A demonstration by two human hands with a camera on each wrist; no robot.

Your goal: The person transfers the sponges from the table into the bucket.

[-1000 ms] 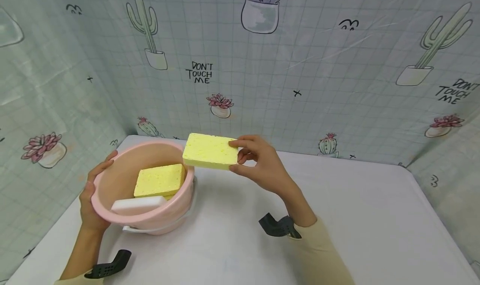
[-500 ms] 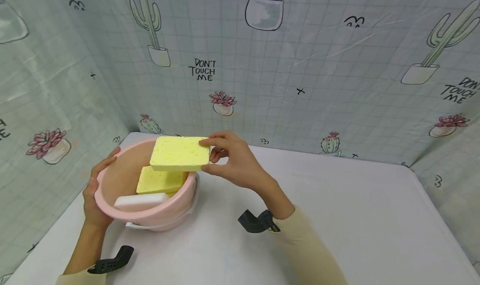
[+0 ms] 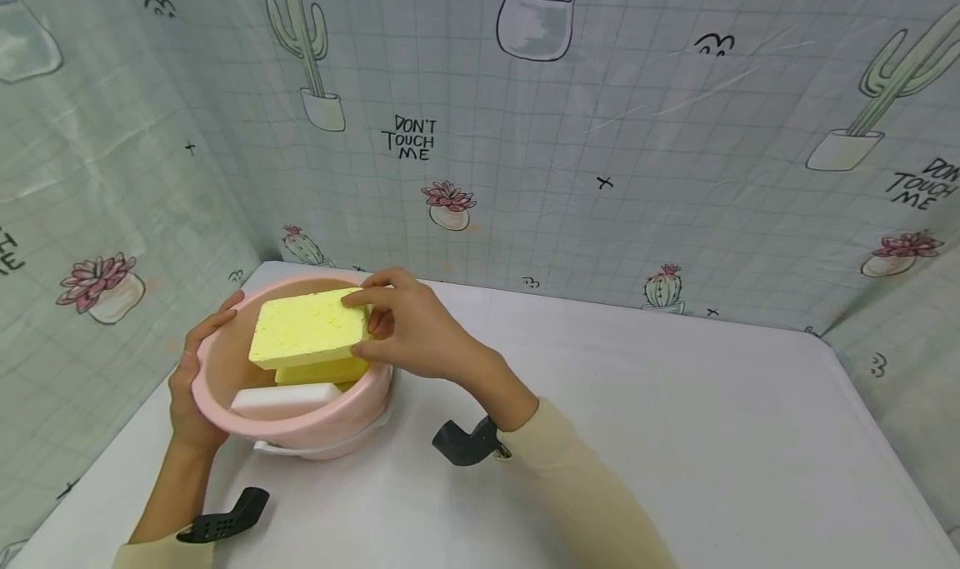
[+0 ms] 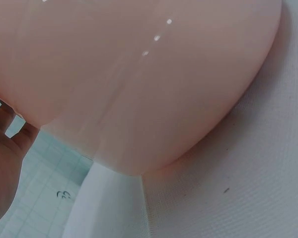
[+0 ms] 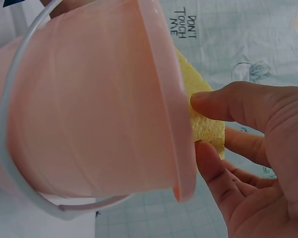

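Observation:
My right hand (image 3: 412, 323) pinches a yellow sponge (image 3: 307, 327) at its right end, over the mouth of a pink bucket (image 3: 225, 369). In the right wrist view, thumb and fingers grip the sponge (image 5: 203, 124) right beside the bucket's rim (image 5: 176, 109). Another yellow sponge (image 3: 315, 373) lies in the bucket, partly hidden beneath the held one. In front of it is a white block (image 3: 285, 401). My left hand (image 3: 193, 386) grips the bucket's left rim, which tilts toward me. The left wrist view shows fingers (image 4: 27, 136) against the bucket wall (image 4: 139, 89).
The bucket's white handle (image 3: 322, 451) hangs down its near side on the white table (image 3: 675, 436). A printed cactus curtain (image 3: 487, 136) stands behind the table and along both sides. Black camera mounts (image 3: 465, 442) sit on both wrists.
My right hand has carried the sponge leftward, from beside the rim to over the bucket's opening, and slightly lower. The left hand keeps its grip on the bucket.

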